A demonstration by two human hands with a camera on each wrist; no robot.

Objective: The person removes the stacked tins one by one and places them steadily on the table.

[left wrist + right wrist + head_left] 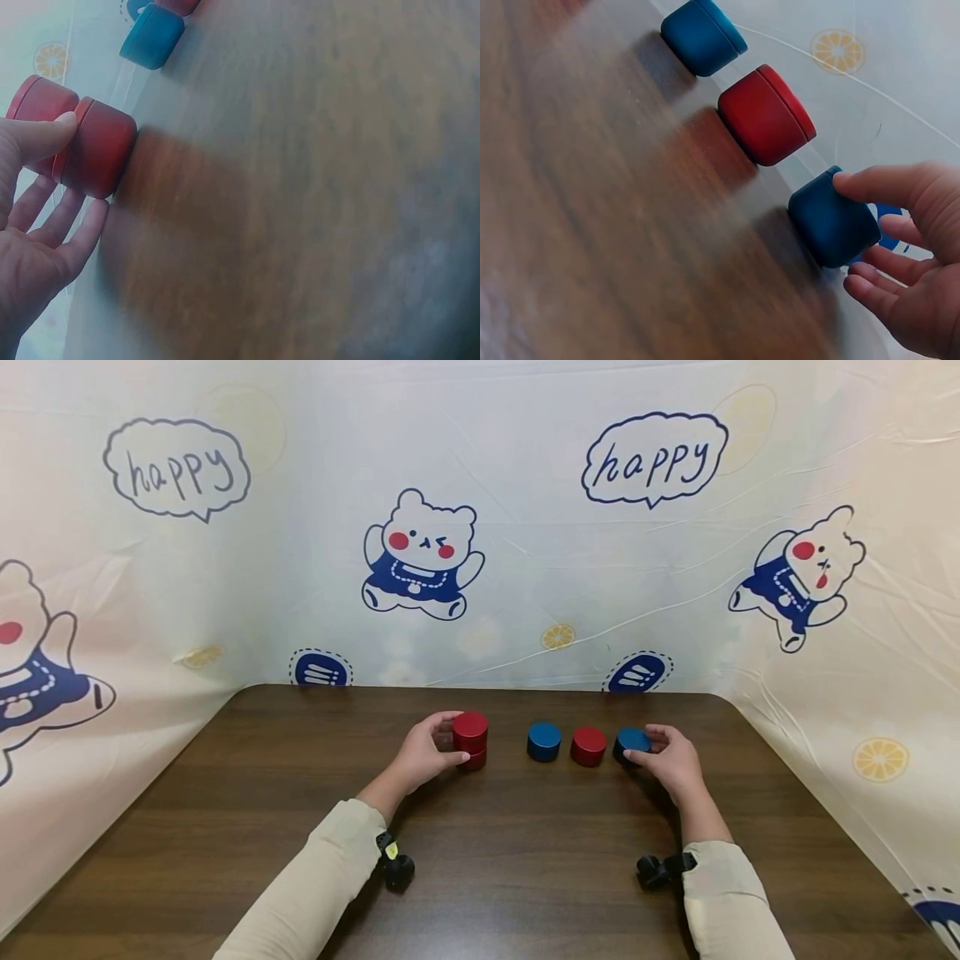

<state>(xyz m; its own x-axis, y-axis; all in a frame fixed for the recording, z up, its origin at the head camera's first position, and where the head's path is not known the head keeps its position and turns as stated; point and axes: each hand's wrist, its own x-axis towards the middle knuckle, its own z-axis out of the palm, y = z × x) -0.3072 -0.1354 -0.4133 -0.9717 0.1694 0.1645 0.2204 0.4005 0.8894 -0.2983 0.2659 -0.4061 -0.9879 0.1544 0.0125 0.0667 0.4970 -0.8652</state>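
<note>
Two small round red tins are stacked at the back of the table; the upper red tin sits on the lower red tin. My left hand grips the stack from the left, its thumb at the seam between the two tins and its fingers round the far side. To the right, my right hand holds a blue tin that rests on the table, the thumb on its lid edge. Between the hands stand another blue tin and a single red tin.
The brown wooden table ends just behind the tins, against a printed cloth backdrop. Small black cameras are strapped at both wrists, over light sleeves.
</note>
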